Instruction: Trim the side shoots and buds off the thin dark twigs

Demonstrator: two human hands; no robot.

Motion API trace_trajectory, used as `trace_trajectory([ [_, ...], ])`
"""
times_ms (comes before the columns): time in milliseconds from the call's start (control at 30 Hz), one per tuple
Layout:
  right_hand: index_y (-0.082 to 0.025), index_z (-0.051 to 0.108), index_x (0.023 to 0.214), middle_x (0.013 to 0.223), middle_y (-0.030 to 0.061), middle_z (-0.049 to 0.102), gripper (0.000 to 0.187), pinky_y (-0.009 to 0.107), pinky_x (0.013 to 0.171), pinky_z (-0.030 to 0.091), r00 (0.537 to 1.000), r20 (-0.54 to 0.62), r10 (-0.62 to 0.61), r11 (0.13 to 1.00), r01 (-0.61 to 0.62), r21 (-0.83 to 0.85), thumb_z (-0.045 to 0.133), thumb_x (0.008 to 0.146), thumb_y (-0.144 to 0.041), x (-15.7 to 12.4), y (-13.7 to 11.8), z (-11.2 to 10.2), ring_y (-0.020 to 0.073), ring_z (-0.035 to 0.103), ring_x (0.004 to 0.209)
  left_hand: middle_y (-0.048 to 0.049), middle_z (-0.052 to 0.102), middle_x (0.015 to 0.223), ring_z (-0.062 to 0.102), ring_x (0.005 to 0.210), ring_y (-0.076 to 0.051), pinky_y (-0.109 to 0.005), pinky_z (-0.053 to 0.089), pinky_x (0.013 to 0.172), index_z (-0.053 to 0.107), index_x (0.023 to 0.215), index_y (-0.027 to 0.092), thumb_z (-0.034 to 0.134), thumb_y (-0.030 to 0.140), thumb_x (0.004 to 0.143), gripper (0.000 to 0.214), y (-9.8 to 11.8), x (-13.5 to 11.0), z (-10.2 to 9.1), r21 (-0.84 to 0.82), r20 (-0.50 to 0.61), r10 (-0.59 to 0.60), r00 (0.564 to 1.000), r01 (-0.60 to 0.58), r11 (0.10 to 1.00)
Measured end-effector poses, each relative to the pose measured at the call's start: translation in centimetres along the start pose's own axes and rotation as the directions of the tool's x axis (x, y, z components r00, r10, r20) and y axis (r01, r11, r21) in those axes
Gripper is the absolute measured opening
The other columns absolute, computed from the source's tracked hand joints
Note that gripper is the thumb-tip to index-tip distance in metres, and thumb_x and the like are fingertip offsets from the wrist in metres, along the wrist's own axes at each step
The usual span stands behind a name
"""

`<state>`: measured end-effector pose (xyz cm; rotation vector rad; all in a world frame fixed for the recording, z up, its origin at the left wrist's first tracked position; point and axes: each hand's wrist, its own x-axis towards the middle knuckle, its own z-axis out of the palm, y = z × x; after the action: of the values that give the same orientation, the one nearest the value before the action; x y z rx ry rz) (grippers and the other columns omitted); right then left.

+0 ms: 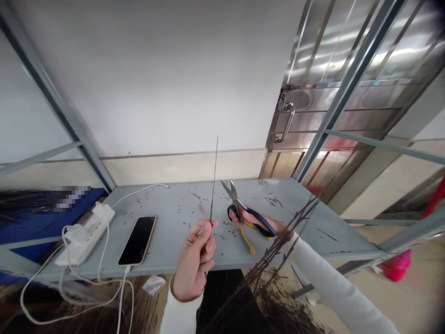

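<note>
Head view: grey metal tabletop (288, 195), power strip (85, 234) and phone (138, 240) near left edge, dark specks (273, 201) scattered. Left hand (193, 262) pinching upright thin twig (214, 185) between fingertips, over front edge; right hand (255, 221) curled round navy-yellow scissors (231, 192), blades open; twig bundle (278, 250) just beside wrist.
</note>
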<state>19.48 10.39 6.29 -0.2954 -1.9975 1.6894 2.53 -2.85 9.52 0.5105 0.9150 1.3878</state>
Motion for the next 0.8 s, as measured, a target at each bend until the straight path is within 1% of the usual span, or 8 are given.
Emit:
trace_trajectory([
  [33,-0.018,0.049,0.090,0.077,0.0005,0.042,0.047,0.028,0.065,0.037,0.998,0.062,0.001,1.000,0.000,-0.028,0.045,0.082,-0.064,0.0,-0.7,0.1,0.0135,0.041,0.068,0.0121,0.035,0.048,0.007,0.039,-0.002,-0.012,0.005,0.031,0.057,0.085,0.019,0.075,0.048,0.064,0.041,-0.1,0.1,0.0,0.017,-0.017,0.007,1.000,-0.006,1.000],
  [100,-0.018,0.049,0.093,0.077,0.0002,0.042,0.046,0.028,0.066,0.037,0.991,0.127,0.032,0.994,-0.019,-0.105,0.046,0.083,-0.063,-0.1,-2.1,0.0,0.0137,0.041,0.070,0.0118,0.036,0.048,0.008,0.039,-0.002,-0.012,0.005,0.032,0.058,0.085,0.019,0.074,0.049,0.064,0.041,-0.3,0.2,0.0,0.048,-0.038,0.019,0.999,-0.017,0.999],
  [267,-0.020,0.049,0.095,0.083,0.0008,0.045,0.046,0.027,0.067,0.039,0.976,0.144,0.163,0.953,-0.118,-0.279,0.046,0.082,-0.064,-0.3,-4.1,-0.5,0.0141,0.042,0.073,0.0113,0.038,0.047,0.011,0.037,-0.001,-0.013,0.006,0.032,0.058,0.084,0.018,0.074,0.049,0.063,0.041,-0.7,0.6,0.0,0.085,-0.042,0.034,0.999,-0.031,0.996],
  [433,-0.020,0.047,0.088,0.079,0.0004,0.043,0.047,0.026,0.062,0.037,0.959,0.178,0.221,0.904,-0.133,-0.406,0.043,0.082,-0.066,0.3,-5.4,-0.5,0.0140,0.041,0.069,0.0107,0.040,0.046,0.011,0.037,-0.001,-0.013,0.006,0.032,0.060,0.083,0.018,0.075,0.050,0.062,0.041,-1.0,1.1,0.2,0.122,-0.037,0.048,0.998,-0.043,0.992],
  [567,-0.019,0.044,0.084,0.076,-0.0012,0.040,0.045,0.026,0.059,0.034,0.956,0.189,0.225,0.856,-0.101,-0.507,0.041,0.083,-0.064,0.7,-5.6,-0.9,0.0127,0.037,0.066,0.0107,0.039,0.044,0.011,0.036,-0.001,-0.013,0.005,0.033,0.061,0.082,0.018,0.073,0.049,0.065,0.038,-1.2,1.2,0.1,0.164,-0.026,0.054,0.998,-0.049,0.985],
  [667,-0.019,0.043,0.080,0.071,-0.0031,0.039,0.042,0.024,0.055,0.032,0.947,0.213,0.239,0.856,-0.101,-0.508,0.046,0.083,-0.062,0.7,-5.1,-1.5,0.0114,0.037,0.062,0.0104,0.040,0.044,0.010,0.036,-0.001,-0.014,0.004,0.033,0.061,0.081,0.017,0.072,0.049,0.065,0.037,-1.2,1.3,0.0,0.199,-0.022,0.055,0.998,-0.049,0.979],
  [733,-0.020,0.043,0.077,0.066,-0.0045,0.039,0.038,0.023,0.051,0.030,0.942,0.186,0.279,0.838,-0.144,-0.526,0.050,0.083,-0.057,0.6,-4.7,-1.9,0.0102,0.037,0.058,0.0099,0.041,0.044,0.011,0.035,-0.001,-0.015,0.004,0.033,0.061,0.080,0.017,0.072,0.048,0.066,0.036,-1.3,1.4,-0.1,0.224,-0.017,0.055,0.998,-0.050,0.973],
  [800,-0.020,0.042,0.072,0.061,-0.0060,0.037,0.035,0.022,0.048,0.027,0.944,0.121,0.307,0.787,-0.180,-0.590,0.052,0.083,-0.051,0.5,-4.5,-2.3,0.0091,0.034,0.055,0.0095,0.042,0.044,0.012,0.034,-0.001,-0.015,0.004,0.033,0.061,0.079,0.017,0.072,0.048,0.066,0.035,-1.4,1.5,-0.2,0.243,-0.018,0.056,0.998,-0.050,0.969],
])
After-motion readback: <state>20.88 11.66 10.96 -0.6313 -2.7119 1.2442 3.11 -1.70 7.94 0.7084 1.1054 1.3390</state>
